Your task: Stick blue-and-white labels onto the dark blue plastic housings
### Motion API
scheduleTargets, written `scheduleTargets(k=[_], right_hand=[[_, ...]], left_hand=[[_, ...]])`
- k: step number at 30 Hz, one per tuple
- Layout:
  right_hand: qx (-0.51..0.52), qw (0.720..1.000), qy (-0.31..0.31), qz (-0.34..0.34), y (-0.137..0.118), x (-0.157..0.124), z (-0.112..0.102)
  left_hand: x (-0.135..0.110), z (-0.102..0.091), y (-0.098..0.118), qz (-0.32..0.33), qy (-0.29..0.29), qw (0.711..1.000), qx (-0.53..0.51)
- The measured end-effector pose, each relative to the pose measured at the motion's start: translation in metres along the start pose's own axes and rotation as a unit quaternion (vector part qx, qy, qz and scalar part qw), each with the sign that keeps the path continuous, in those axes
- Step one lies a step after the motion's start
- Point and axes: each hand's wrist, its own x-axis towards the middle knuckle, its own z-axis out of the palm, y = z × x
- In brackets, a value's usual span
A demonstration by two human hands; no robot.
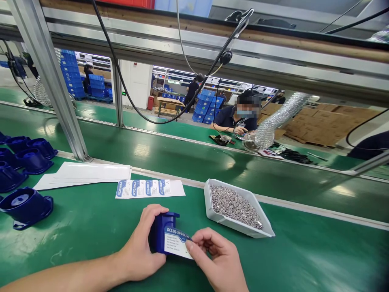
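Note:
My left hand [142, 247] is wrapped round a dark blue plastic part [161, 233] held on its side just above the green bench. My right hand [217, 257] pinches the right end of a white and blue label [178, 242] against the face of that part. The label reads "DCS2Q" in blue print. A strip of the same labels [148, 188] lies flat on the bench a little beyond my hands.
Several more blue parts [26, 205] sit at the left edge. White backing sheets [82, 174] lie behind the strip. A white tray [269, 231] of small metal screws stands to the right. Beyond runs a green conveyor [182, 154]; a person sits across it.

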Motion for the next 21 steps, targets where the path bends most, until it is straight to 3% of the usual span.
scheduleTargets(k=[21], right_hand=[[-0.013,1.000,-0.003,0.010,0.0010,-0.0013,0.0003]], left_hand=[[-0.0021,0.0011,-0.0029,0.002,0.001,1.000,-0.001]])
